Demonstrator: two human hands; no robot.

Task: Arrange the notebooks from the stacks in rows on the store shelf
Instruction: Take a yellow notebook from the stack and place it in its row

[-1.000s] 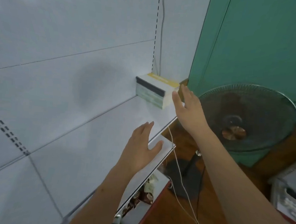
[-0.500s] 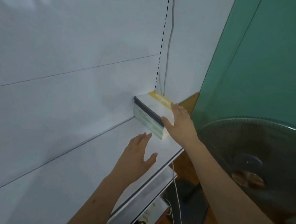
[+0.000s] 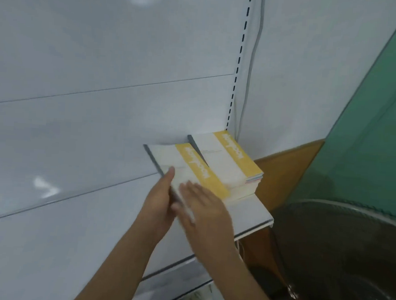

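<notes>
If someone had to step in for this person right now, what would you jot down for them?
Left hand: holds the dark spine edge of the nearer notebook bundle.
Right hand: lies flat on that bundle's near end, fingers straight.
Far bundle: already on the store shelf at its right end, against the back panel.
Nearer bundle: tilted, its right edge overlapping the far one, not yet settled flat.
Done: one bundle placed.
Left: lay this bundle down beside the first, then carry the row on leftward. No other stacks are in view.
</notes>
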